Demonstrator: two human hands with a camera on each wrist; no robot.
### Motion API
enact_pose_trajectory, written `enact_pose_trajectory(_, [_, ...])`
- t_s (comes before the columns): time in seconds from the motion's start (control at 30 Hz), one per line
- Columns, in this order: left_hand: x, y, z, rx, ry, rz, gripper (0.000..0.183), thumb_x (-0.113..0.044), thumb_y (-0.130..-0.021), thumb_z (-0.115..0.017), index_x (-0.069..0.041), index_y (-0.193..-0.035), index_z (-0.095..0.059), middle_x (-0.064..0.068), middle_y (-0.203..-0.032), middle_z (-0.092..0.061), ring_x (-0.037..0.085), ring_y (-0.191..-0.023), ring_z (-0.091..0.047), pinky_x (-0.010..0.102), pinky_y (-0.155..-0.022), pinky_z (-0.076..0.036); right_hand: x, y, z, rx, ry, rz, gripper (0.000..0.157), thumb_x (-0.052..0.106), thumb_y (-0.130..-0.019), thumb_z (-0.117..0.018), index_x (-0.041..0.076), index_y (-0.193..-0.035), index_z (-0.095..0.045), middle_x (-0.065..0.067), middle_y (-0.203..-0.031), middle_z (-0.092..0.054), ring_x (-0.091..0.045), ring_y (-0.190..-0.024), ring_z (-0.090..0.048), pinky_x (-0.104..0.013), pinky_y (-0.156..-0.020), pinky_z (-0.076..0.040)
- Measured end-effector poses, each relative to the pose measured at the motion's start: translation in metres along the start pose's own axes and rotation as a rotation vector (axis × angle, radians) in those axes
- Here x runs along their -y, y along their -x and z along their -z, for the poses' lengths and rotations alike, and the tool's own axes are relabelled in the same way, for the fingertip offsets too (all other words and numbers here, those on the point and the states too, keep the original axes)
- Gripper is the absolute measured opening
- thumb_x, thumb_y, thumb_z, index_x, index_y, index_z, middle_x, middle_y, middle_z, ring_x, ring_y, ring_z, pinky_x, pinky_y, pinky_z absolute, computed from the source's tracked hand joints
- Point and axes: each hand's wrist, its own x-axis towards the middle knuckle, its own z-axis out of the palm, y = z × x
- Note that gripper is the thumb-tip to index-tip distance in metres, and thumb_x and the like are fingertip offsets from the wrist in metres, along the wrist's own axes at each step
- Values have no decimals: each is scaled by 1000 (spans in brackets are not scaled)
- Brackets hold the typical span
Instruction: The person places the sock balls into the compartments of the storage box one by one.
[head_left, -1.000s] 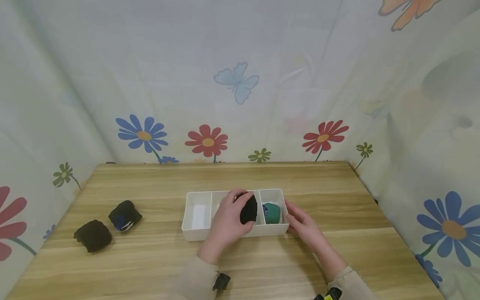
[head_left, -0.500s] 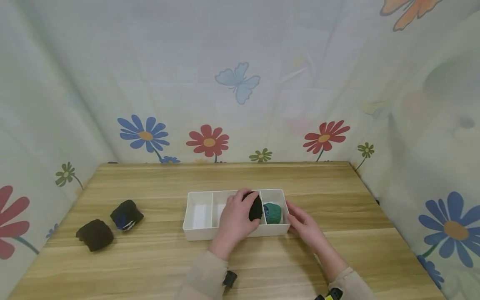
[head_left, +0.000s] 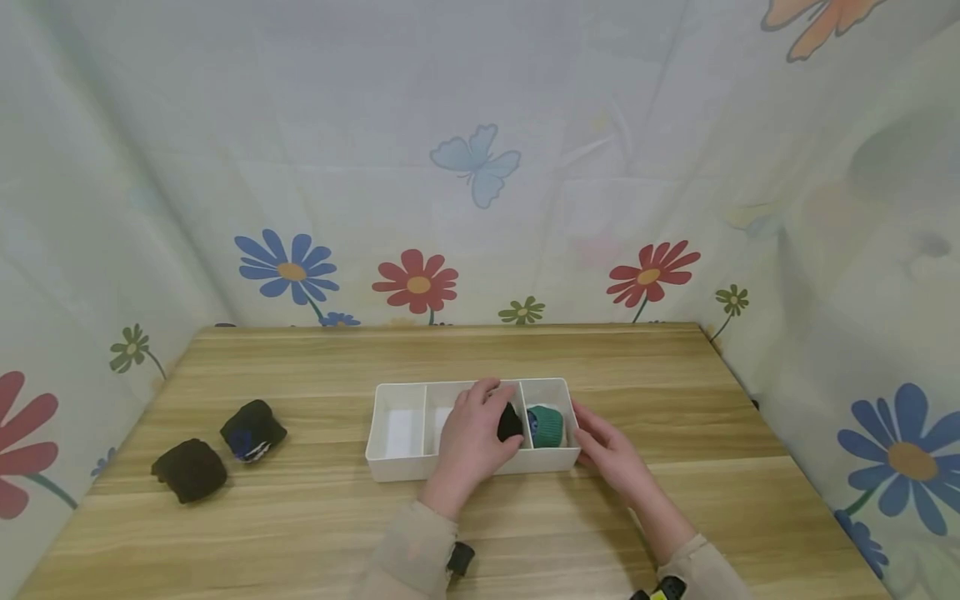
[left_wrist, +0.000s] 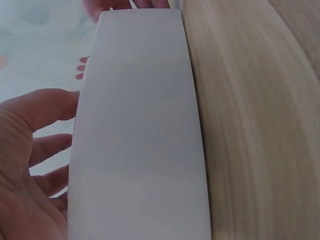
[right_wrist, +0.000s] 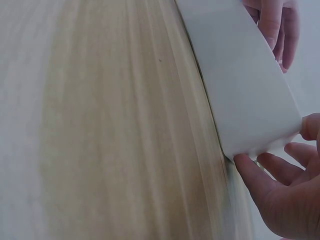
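Note:
In the head view, a long white divided box (head_left: 397, 469) stands on the wooden table. My left hand (head_left: 472, 437) arches over its third compartment from the left, fingers and thumb loosely spread around a black rolled-up sock (head_left: 510, 423) lying low inside. A green ribbed rolled-up sock (head_left: 547, 427) sits in the rightmost compartment. My right hand (head_left: 615, 458) rests its fingertips against the box's right end. In the right wrist view, those fingers (right_wrist: 272, 182) touch the end wall and corner. The left wrist view shows the box's front wall, with the sock hidden behind it.
Two more dark rolled-up socks lie at the table's left: a plain black one (head_left: 191, 471) and one with blue and white marks (head_left: 253, 431). A flowered curtain (head_left: 480, 167) hangs behind and beside the table (head_left: 300, 533).
My left hand has moved slightly right with the black sock, which has then sunk lower into the third compartment as the fingers loosened. My right hand has stayed at the box's end.

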Motion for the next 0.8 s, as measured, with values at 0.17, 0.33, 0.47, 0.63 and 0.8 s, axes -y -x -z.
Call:
enact_pose_trajectory(0.17, [1, 2, 2, -44, 39, -7, 58, -23, -79, -83, -9, -132, -63, 14, -135, -54, 36, -122, -51, 49, -96, -48, -1, 0, 0, 2, -5, -6, 52, 8, -105, -47, 1, -153, -32, -24, -153, -35, -37, -136, -39, -44, -102, -45])
enact_pose_trajectory(0.33, [3, 6, 7, -113, 58, -24, 55, -22, -78, -83, -7, -127, -65, 13, -127, -60, 35, -117, -55, 47, -96, -48, 0, 0, 1, 7, -5, -3, 52, 9, -105, -47, 2, -154, -31, -23, -154, -34, -37, -136, -38, -45, -102, -44])
enact_pose_trajectory(0.47, [5, 10, 11, -136, 64, -28, 54, -22, -78, -84, -7, -127, -65, 12, -124, -62, 33, -115, -57, 46, -96, -48, 0, 0, 1, 4, -3, -2, 51, 9, -105, -47, 2, -154, -32, -23, -154, -34, -37, -137, -37, -44, -102, -45])
enact_pose_trajectory(0.63, [5, 15, 20, -132, 50, -25, 56, -24, -79, -83, -7, -129, -63, 12, -124, -63, 33, -115, -57, 46, -97, -48, 0, 0, 1, -5, -6, 2, 51, 7, -105, -47, 1, -153, -32, -24, -154, -35, -37, -136, -38, -43, -101, -46])
enact_pose_trajectory(0.8, [10, 22, 30, -138, 38, -6, 57, -25, -79, -83, -7, -130, -63, 11, -123, -64, 32, -115, -57, 46, -97, -48, 1, 0, 0, -3, -8, 3, 51, 7, -105, -47, 1, -153, -32, -23, -154, -34, -38, -136, -38, -43, -100, -47])
